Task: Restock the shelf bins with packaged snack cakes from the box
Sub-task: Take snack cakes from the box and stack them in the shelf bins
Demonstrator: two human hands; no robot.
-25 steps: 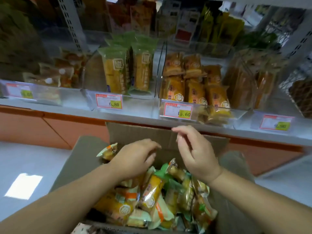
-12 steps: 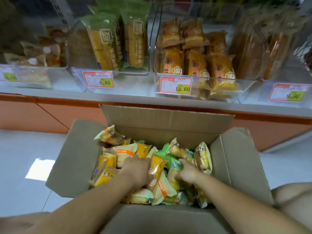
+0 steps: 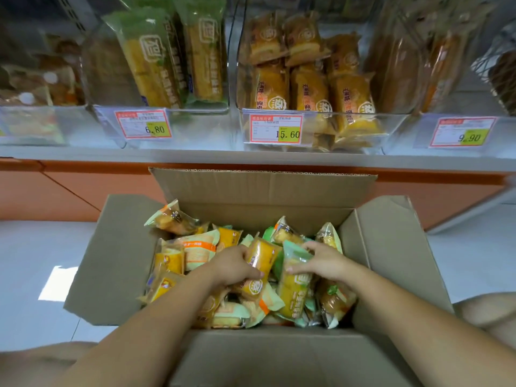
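Shop floor [image 3: 30, 261], under the shelf [image 3: 195, 157]: open cardboard box [image 3: 265, 188] holds loose snack-cake pkts [image 3: 196, 251]. Fingers of L hand [image 3: 233, 268] curl round an orange pkt [image 3: 261, 256]; those of R hand [image 3: 321, 263] clamp a green-topped pkt [image 3: 294, 286] beside it. Clear bins [image 3: 393, 127] w/ price tags [image 3: 276, 129] stand above.

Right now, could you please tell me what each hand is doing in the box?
Left hand: closed, gripping an orange snack cake pack.
Right hand: closed, gripping a green-topped yellow pack.
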